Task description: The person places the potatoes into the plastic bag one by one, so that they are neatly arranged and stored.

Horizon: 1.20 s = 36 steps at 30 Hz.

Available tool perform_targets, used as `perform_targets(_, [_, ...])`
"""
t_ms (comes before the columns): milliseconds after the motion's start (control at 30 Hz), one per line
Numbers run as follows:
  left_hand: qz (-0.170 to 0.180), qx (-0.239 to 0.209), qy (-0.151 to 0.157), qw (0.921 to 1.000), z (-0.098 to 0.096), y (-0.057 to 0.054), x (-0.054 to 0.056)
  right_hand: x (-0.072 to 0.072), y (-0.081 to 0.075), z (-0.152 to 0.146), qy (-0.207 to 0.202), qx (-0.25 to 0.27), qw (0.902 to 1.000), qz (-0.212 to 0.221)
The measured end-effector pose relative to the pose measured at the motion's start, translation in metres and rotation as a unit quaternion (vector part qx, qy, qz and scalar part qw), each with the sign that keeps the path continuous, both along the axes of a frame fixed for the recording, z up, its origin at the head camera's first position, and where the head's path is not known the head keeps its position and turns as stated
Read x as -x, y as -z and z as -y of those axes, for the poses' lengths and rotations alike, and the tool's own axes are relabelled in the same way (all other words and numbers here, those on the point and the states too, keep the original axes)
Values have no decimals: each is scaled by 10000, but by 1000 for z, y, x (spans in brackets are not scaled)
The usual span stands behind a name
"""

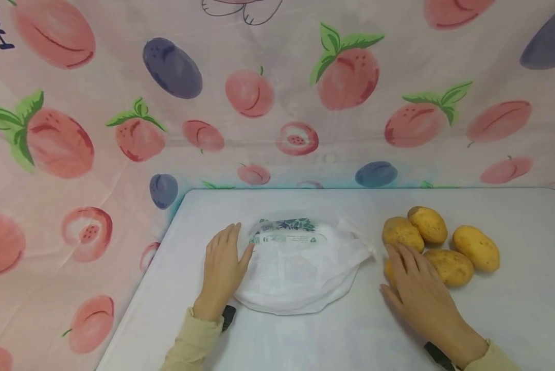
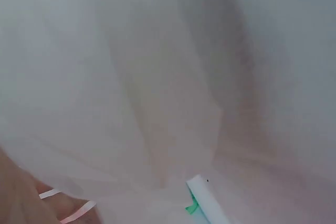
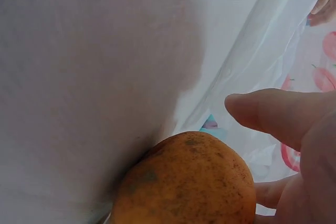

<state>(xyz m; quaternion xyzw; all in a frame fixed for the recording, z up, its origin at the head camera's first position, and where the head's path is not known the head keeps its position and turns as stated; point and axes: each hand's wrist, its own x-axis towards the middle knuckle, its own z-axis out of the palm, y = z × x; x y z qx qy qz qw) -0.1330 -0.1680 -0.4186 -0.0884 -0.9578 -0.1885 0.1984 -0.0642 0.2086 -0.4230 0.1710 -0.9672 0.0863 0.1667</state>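
Observation:
A white, translucent plastic bag (image 1: 300, 273) with green print lies on the white table, its gathered end pointing right. My left hand (image 1: 223, 270) is at the bag's left edge, with fingers extended and thumb apart. Pale white film fills most of the left wrist view, and fingers (image 2: 31, 203) show at its lower left. Over the potatoes on the right reaches my right hand (image 1: 421, 296), which partly hides one potato (image 1: 389, 272). That potato (image 3: 184, 187) is close up in the right wrist view, with the thumb (image 3: 273, 108) standing away from it.
Around the right hand are more potatoes: one behind (image 1: 428, 225), one at the fingertips (image 1: 402, 234), one beside the hand (image 1: 451, 268) and one farther right (image 1: 477, 248). A fruit-patterned cloth (image 1: 268, 51) hangs behind the table (image 1: 175, 309) and along its left side.

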Motion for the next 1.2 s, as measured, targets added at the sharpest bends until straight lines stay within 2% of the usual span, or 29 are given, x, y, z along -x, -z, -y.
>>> perform_targets(300, [465, -299, -249, 9982, 5, 0, 9, 1, 5, -2, -2, -21, 9998, -179])
perform_targets(567, [599, -313, -417, 9968, 14, 3, 12, 0, 5, -1, 15, -109, 9999, -42])
perform_targets(700, [791, -392, -408, 9953, 17, 3, 13, 1, 5, -2, 2, -129, 9999, -34])
perform_targets(1000, [1533, -568, -349, 9859, 21, 2, 14, 2, 6, -3, -49, -93, 9999, -92])
perform_targets(1200, [1633, -580, -319, 9844, 24, 4, 17, 2, 6, -4, -64, -74, 9999, -44])
